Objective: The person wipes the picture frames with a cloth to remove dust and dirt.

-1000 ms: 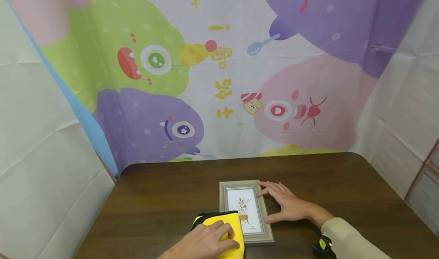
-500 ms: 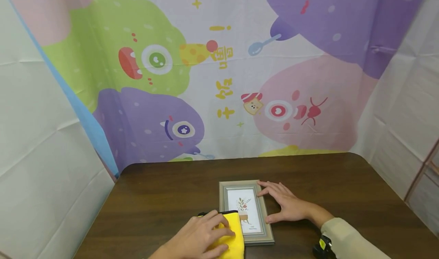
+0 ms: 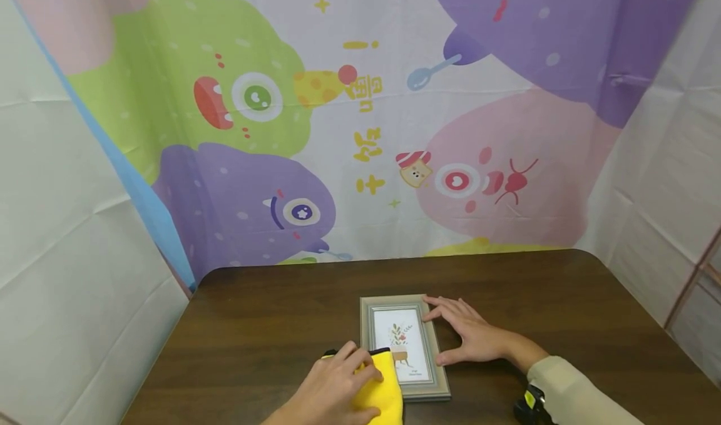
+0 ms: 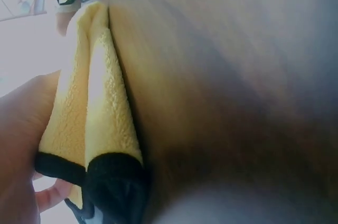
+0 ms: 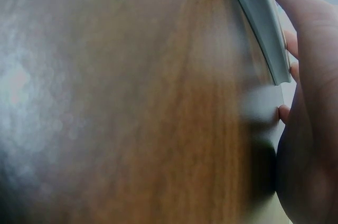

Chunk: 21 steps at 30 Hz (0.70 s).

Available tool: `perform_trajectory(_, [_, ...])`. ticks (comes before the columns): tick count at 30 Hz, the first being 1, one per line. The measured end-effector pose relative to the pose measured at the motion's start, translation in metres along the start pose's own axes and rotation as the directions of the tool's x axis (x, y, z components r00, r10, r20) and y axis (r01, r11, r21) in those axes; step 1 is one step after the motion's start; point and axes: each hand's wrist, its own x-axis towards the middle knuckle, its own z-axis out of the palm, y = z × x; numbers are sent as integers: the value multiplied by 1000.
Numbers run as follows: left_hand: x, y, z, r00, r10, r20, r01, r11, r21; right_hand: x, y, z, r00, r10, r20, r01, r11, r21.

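A picture frame (image 3: pixel 437 356) with a grey-beige border lies flat on the dark wooden table, showing a printed plant drawing. Over its lower left part sits a folded yellow cloth (image 3: pixel 387 390) with black edging. My left hand (image 3: pixel 338 384) grips this cloth from above with bent fingers. In the left wrist view the fleecy folds of the cloth (image 4: pixel 108 102) stand beside the hand (image 4: pixel 24 129). My right hand (image 3: pixel 475 337) touches the frame's right edge, its thumb low and fingertips higher up. The right wrist view catches the frame's side (image 5: pixel 261 23) along that hand (image 5: pixel 317 81).
The brown table (image 3: pixel 253 325) reaches back to a cartoon-printed curtain (image 3: pixel 372 225). Pale cloth walls (image 3: pixel 73 243) rise on both sides. A black wrist device (image 3: pixel 531 405) sits beneath the right forearm.
My left hand slid left over the cloth, then came slightly back right and up, fingers more bent. The cloth's upper edge is bunched a little. The frame and right hand stay put.
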Motion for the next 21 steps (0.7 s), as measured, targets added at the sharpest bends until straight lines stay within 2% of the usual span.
perform_trajectory(4, [2,3,2,999,7,-38,-4,998,70,0,1,0,1000,-3,-5,3,1000,-6])
perform_trajectory(10, [5,5,2,995,61,-85,-49,990,129,0,2,1,1000,-3,-6,3,1000,-6])
perform_trajectory(15, [9,9,0,987,109,-121,-80,972,221,-1,1,0,1000,-2,-1,2,1000,6])
perform_trajectory(21, [14,14,1,987,91,-129,-55,963,263,-1,0,0,1000,4,2,-4,1000,12])
